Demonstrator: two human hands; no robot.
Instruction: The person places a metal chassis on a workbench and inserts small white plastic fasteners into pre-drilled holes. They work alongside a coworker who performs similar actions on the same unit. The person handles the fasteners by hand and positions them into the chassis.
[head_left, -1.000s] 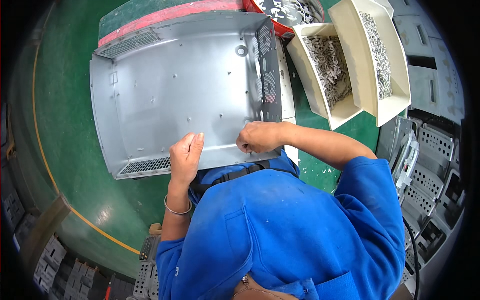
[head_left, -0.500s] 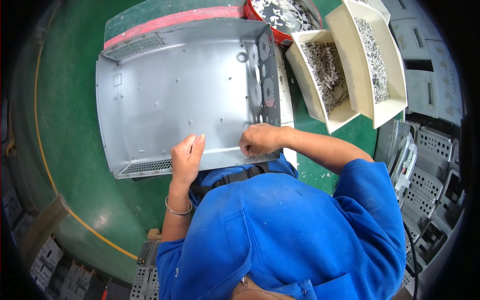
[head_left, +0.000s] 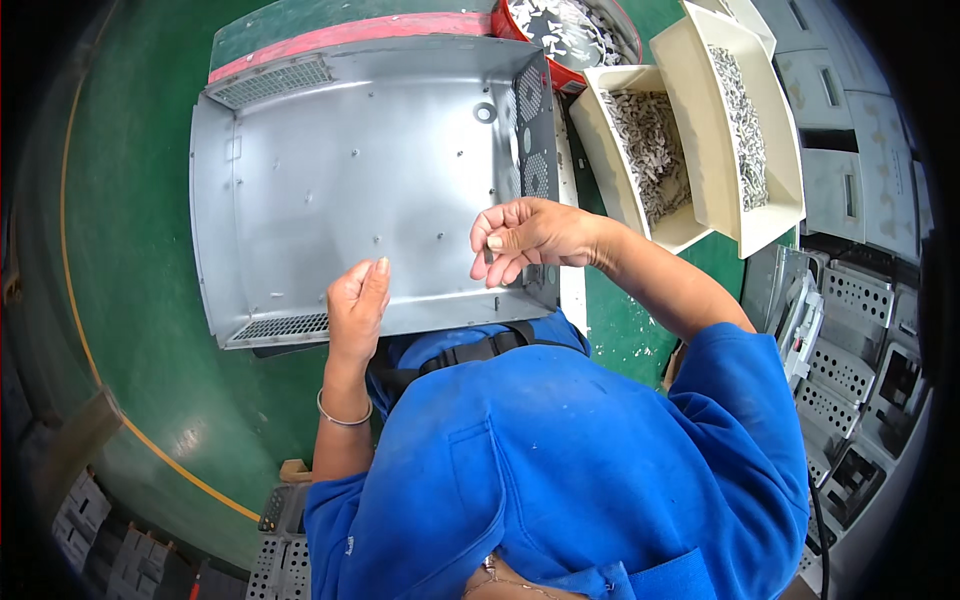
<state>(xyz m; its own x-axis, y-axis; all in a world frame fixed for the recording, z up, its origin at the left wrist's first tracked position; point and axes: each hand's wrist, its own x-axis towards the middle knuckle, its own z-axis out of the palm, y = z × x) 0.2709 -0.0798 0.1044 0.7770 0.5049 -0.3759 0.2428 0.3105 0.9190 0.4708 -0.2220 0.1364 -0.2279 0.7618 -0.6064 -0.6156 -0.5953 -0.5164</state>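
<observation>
A large grey sheet-metal box (head_left: 310, 180), open at the top, lies in front of me. Its right wall is dark and perforated. Over the box's right part is my right hand (head_left: 535, 238), palm side partly turned up, pinching a small dark strip (head_left: 489, 255) between thumb and fingers. Above the box's near edge, left of centre, my left hand (head_left: 358, 305) is closed with the thumb on top; what it holds, if anything, is hidden. Small studs dot the box floor, and a short dark piece (head_left: 497, 303) shows at the near wall below my right hand.
Two cream bins (head_left: 612, 150) (head_left: 788, 190) of small grey-white pieces stand at the far right. Beside them is a red round tub (head_left: 575, 78) with white scraps. The box rests on a surface with a pink-red edge (head_left: 360, 38). Perforated metal parts (head_left: 850, 345) are stacked at right.
My right hand has lifted from the near wall, moved farther over the box and turned, bringing the small strip into view. My left hand has shifted slightly left and away from me.
</observation>
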